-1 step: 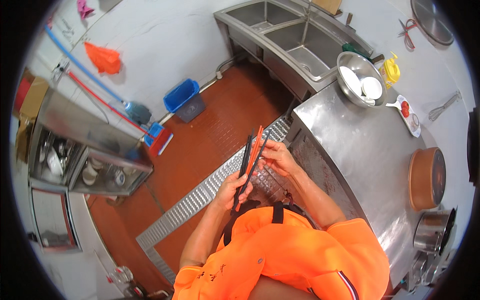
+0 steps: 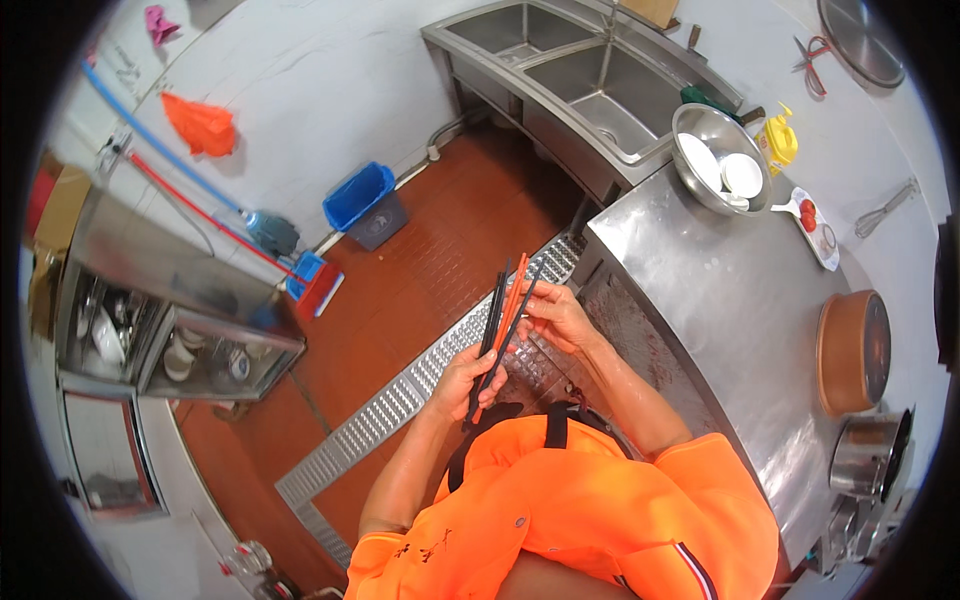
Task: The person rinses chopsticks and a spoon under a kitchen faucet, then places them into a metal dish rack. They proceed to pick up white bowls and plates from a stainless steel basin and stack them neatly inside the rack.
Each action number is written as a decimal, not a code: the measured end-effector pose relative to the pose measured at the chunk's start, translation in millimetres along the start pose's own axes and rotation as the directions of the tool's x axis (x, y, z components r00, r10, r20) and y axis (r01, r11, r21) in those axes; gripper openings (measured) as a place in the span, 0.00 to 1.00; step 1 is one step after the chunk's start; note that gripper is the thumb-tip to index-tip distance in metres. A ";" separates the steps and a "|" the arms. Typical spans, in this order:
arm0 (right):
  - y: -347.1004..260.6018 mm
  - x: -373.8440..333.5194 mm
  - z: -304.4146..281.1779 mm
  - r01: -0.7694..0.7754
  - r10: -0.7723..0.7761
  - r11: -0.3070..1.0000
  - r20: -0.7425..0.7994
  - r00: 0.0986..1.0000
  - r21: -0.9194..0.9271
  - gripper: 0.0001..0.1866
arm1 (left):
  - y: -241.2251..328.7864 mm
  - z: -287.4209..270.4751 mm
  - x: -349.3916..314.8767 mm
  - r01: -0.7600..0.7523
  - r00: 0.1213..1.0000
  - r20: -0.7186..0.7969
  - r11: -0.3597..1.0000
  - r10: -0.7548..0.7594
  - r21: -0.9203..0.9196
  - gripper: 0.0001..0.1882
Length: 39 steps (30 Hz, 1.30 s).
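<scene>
1. Left hand (image 2: 468,378) is clenching round the lower ends of a bundle of long thin black and orange chopsticks (image 2: 502,330), held upright in front of the chest.
2. Right hand (image 2: 553,314) is pinching the bundle's upper part, fingers grasping one stick.
3. No change against the other frame: same grip, same spot, so sorting is looking mid-way.
4. Bundle is hovering over the metal floor grate (image 2: 400,400), beside the steel counter (image 2: 720,300).
</scene>
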State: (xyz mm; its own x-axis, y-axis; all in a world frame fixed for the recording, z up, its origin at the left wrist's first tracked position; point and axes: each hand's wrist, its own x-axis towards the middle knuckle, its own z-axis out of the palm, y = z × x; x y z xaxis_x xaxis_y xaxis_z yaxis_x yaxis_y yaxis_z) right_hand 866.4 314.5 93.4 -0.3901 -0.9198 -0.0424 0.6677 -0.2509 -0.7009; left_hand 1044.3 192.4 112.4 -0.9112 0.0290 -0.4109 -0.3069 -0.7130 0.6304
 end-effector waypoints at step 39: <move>-156.8 374.3 -160.6 0.209 -0.506 0.862 -0.764 0.400 -0.461 0.04 | 314.1 -94.2 427.2 0.108 0.983 0.072 0.852 -0.168 0.513 0.09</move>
State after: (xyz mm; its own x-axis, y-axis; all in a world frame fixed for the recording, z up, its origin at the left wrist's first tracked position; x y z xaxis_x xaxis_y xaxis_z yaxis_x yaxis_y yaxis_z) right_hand 513.8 58.0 73.1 -0.9783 -0.0103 -0.2068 0.2019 -0.2690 -0.9417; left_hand 584.5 -85.2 72.8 -0.8639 0.1991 -0.4627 -0.5010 -0.2448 0.8301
